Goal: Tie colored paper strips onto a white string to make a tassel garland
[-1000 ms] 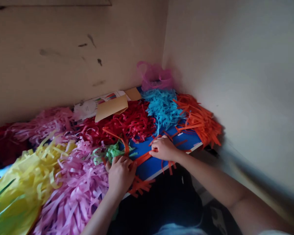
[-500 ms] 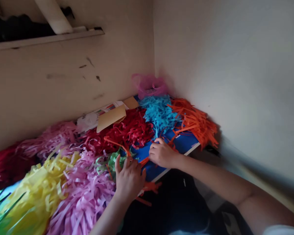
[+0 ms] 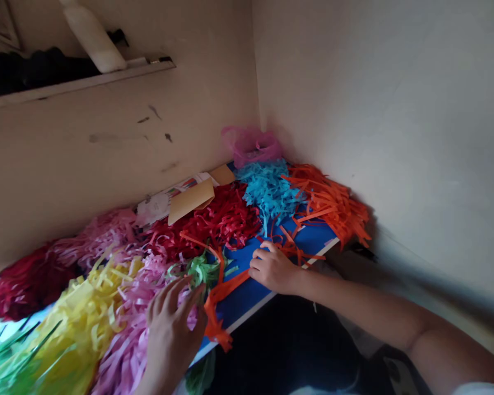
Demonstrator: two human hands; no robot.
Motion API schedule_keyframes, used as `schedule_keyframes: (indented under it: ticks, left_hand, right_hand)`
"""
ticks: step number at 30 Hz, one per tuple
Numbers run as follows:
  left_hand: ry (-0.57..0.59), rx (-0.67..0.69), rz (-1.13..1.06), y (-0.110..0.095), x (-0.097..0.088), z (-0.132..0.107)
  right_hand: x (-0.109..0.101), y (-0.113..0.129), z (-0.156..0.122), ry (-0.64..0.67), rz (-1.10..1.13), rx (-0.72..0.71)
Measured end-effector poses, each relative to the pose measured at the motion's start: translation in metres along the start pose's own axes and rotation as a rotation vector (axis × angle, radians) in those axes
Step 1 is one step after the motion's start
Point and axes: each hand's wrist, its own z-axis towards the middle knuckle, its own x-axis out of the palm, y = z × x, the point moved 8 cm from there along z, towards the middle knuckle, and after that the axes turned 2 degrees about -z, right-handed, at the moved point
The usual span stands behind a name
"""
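My left hand (image 3: 170,323) is open with its fingers spread, just above the pink paper strips (image 3: 127,356) and close to a small bunch of green paper strips (image 3: 200,270). It holds nothing. My right hand (image 3: 274,269) rests on the blue board (image 3: 242,293) with its fingers curled. A long orange paper strip (image 3: 226,288) runs from under those fingertips and hangs over the board's front edge. Loose orange pieces (image 3: 290,247) lie just beyond the right hand.
Heaps of red, sky-blue, orange, yellow and crimson paper strips cover the board, with a tan envelope (image 3: 190,202) and a pink plastic bag (image 3: 251,145) behind them. Walls meet at the back right corner. A wall shelf (image 3: 78,82) holds a white bottle (image 3: 93,35).
My left hand has moved left and lifted off the green strips, its fingers now spread. The orange strip now drapes over the board's edge, and my right hand has shifted slightly toward me.
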Motion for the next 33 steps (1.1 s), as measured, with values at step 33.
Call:
schedule_keyframes:
  ticks: [33]
  left_hand:
    - [0.351, -0.336, -0.218, -0.011, 0.075, 0.013]
  right_hand:
    - [0.014, -0.057, -0.020, 0.169, 0.441, 0.413]
